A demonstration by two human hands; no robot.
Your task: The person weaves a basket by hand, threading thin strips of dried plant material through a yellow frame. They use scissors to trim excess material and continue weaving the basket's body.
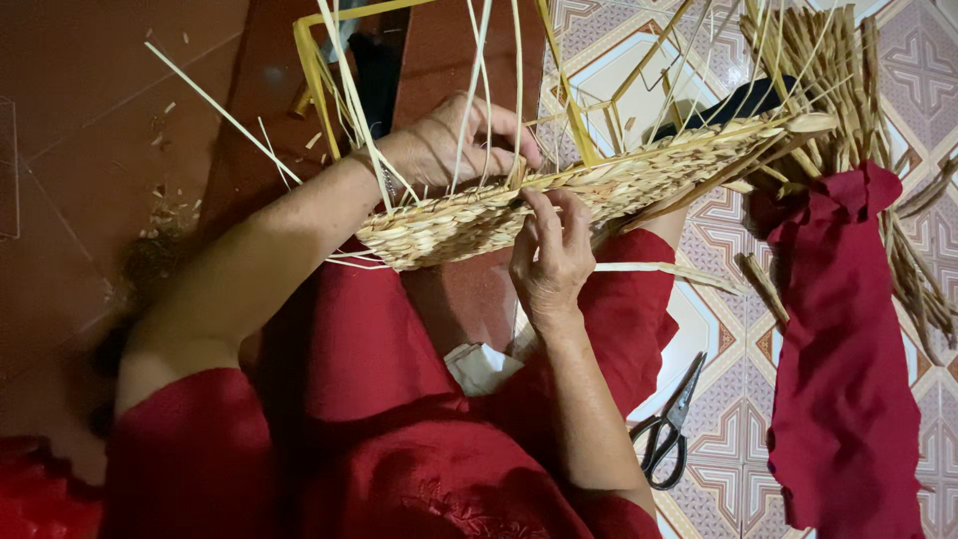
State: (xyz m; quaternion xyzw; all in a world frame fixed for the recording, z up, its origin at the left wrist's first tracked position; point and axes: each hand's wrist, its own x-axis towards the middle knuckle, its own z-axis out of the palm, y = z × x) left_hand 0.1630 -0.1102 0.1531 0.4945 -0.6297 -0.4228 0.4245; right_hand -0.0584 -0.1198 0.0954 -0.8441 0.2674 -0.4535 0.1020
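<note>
1. Head view, looking down: a patterned tiled floor (738, 399) fills the right side, and a plain reddish-brown floor (90, 120) fills the left, strewn with small straw scraps.
2. Red clothing (379, 439) covers the person's lap and arms across the lower middle.
3. A long red cloth (838, 379) lies on the tiles at the right, tied around a bundle of dried straw stalks (828, 70) that fans out above it.
4. A half-woven straw basket (599, 185) sits tilted across the lap (its woven band runs from lower left up to the right), with loose pale strands (349, 80) rising from it around a yellow frame (309, 70).
5. The left hand (454, 145) lies behind the woven band near its left end, fingers curled over the upper edge and gripping it among the upright strands.
6. The right hand (549, 260) is in front of the band near its middle, fingers narrow and pinched onto the weave at the lower edge.
7. Black-handled scissors (671, 424) lie on the tiles, just right of the right forearm.
8. A small white folded piece (479, 364) rests on the lap between the forearms.
</note>
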